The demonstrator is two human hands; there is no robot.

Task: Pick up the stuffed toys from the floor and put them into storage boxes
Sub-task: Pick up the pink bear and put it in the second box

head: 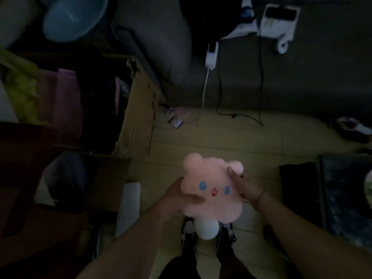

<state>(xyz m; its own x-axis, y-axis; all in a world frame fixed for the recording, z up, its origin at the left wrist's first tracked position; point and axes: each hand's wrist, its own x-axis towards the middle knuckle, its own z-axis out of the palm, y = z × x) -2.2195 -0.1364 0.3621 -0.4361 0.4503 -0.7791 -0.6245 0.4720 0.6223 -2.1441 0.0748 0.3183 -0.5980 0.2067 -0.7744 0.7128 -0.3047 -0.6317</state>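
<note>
Hands, left [178,195] and right [244,187], grip pink stuffed toy [213,190] between them above floor [251,141]

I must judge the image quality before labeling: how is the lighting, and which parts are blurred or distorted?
Head view: very dim overall; only the pink stuffed toy and the floor near it look lit. Left hand and right hand gripping it are soft but readable. The cardboard box at left falls into dark shadow, its contents hard to tell. Wide-angle lens bends the edges; the blue basin is smeared.
</note>
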